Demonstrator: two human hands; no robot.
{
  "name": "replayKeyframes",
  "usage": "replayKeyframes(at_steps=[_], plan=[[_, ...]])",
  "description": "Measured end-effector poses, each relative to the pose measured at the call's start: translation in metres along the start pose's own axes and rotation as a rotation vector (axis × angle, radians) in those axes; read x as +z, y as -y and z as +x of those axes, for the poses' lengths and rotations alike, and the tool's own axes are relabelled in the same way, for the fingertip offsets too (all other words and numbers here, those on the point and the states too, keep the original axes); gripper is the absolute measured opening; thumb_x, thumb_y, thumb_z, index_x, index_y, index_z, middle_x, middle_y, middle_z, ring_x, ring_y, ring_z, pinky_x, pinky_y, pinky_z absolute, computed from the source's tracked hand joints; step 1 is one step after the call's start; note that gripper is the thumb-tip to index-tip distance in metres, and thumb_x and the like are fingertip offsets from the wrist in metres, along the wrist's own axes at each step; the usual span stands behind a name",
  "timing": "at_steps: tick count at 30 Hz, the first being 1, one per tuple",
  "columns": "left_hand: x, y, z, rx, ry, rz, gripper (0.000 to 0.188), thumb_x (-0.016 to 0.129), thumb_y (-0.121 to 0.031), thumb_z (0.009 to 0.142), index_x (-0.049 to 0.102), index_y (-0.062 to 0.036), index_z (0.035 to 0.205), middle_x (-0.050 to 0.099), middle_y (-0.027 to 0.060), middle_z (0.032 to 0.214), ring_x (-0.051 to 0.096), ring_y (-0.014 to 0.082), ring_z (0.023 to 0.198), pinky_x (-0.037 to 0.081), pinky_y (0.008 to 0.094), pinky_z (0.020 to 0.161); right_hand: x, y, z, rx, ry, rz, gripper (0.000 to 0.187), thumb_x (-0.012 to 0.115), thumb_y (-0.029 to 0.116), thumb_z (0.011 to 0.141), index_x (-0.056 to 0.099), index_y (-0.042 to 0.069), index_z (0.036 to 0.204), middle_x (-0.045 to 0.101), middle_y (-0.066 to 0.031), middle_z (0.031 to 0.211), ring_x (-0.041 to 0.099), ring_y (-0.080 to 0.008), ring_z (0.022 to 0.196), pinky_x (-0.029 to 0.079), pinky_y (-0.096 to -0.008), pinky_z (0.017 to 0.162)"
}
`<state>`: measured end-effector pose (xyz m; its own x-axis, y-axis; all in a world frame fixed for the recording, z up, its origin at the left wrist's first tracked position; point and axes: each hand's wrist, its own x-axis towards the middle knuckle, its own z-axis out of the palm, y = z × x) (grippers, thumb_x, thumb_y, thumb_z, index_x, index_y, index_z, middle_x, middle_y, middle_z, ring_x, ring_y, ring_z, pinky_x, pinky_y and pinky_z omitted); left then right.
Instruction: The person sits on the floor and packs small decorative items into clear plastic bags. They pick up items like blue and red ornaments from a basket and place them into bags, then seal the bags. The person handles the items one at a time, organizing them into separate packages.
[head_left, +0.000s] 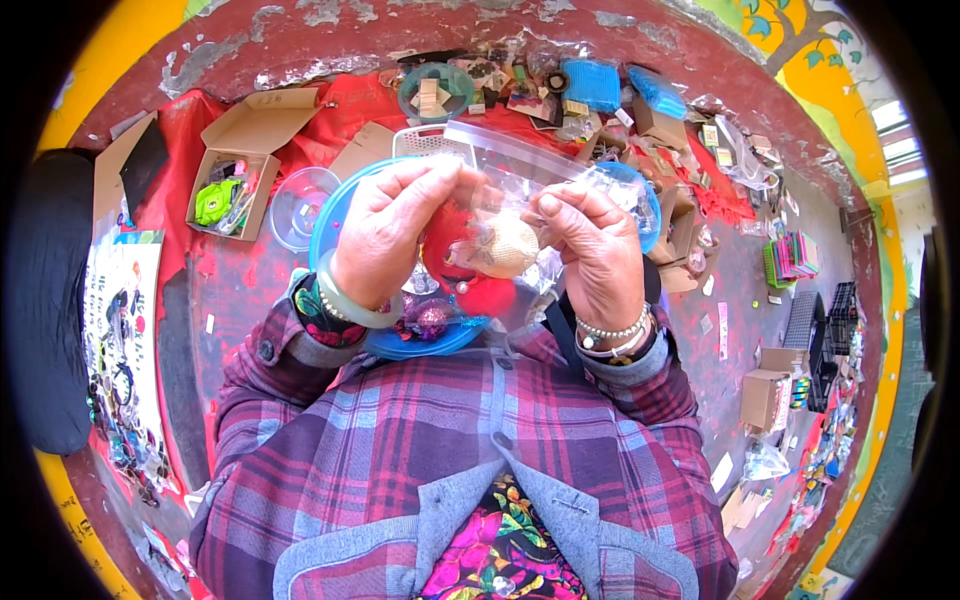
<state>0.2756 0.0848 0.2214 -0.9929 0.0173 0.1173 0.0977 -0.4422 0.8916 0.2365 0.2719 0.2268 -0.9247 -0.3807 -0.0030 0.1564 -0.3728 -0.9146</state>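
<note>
Over a blue basin (335, 222) I hold a clear plastic bag (530, 158) up in front of me. My left hand (385, 225) is closed, its thumb and fingers pinching one side of the bag. On the other side, my right hand (603, 250) pinches the film between thumb and forefinger. Between the hands shows a red fluffy item with a round cream woven piece (508, 248); its exact kind is unclear, and the shiny film blurs it. Below, in the basin, lie glittery purple balls (430, 318), partly covered by my hands and the bag.
An open cardboard box (230, 190) with a bright green item stands at the left, beside a clear round tub (300, 208). Further off are a green bowl (436, 93) and blue packs (592, 85). Cartons (768, 392) and black baskets (825, 335) stand at the right.
</note>
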Motion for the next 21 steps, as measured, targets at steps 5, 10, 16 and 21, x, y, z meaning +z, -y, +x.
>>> replayKeyframes(at_steps=[5, 10, 16, 21], plan=[[0.007, -0.009, 0.003, -0.104, 0.053, -0.082, 0.026, 0.051, -0.009, 0.087, 0.053, 0.0039, 0.109, 0.060, 0.0168, 0.104, 0.058, 0.0216, 0.100, 0.047, 0.0322, 0.085, 0.000, 0.001, 0.001, 0.012, 0.009, -0.012, 0.016, 0.062, 0.013, 0.083, 0.062, -0.001, 0.091, 0.064, -0.0065, 0.079, 0.059, -0.0104, 0.072, 0.046, -0.0233, 0.067], [0.001, -0.005, 0.005, -0.196, 0.099, -0.099, 0.026, 0.054, -0.009, 0.085, 0.055, 0.0042, 0.108, 0.061, 0.0166, 0.102, 0.059, 0.0220, 0.097, 0.047, 0.0334, 0.085, -0.002, 0.001, 0.002, 0.009, 0.037, -0.036, 0.016, 0.061, 0.013, 0.083, 0.063, -0.001, 0.090, 0.064, -0.0057, 0.080, 0.059, -0.0098, 0.072, 0.046, -0.0229, 0.067], [-0.004, 0.000, 0.006, -0.138, 0.093, -0.084, 0.019, 0.055, -0.009, 0.085, 0.061, 0.0034, 0.099, 0.064, 0.0156, 0.096, 0.061, 0.0221, 0.091, 0.049, 0.0338, 0.082, 0.001, 0.003, 0.004, 0.033, 0.081, -0.044, 0.022, 0.064, 0.014, 0.082, 0.059, 0.000, 0.099, 0.063, -0.0045, 0.085, 0.057, -0.0093, 0.079, 0.044, -0.0225, 0.071], [-0.002, 0.002, 0.005, -0.105, 0.071, -0.037, 0.017, 0.055, -0.008, 0.086, 0.063, 0.0033, 0.096, 0.064, 0.0149, 0.094, 0.062, 0.0213, 0.088, 0.049, 0.0331, 0.080, -0.001, -0.005, 0.006, 0.041, 0.107, -0.027, 0.023, 0.065, 0.015, 0.081, 0.058, 0.002, 0.099, 0.062, -0.0029, 0.085, 0.057, -0.0090, 0.079, 0.044, -0.0228, 0.071]])
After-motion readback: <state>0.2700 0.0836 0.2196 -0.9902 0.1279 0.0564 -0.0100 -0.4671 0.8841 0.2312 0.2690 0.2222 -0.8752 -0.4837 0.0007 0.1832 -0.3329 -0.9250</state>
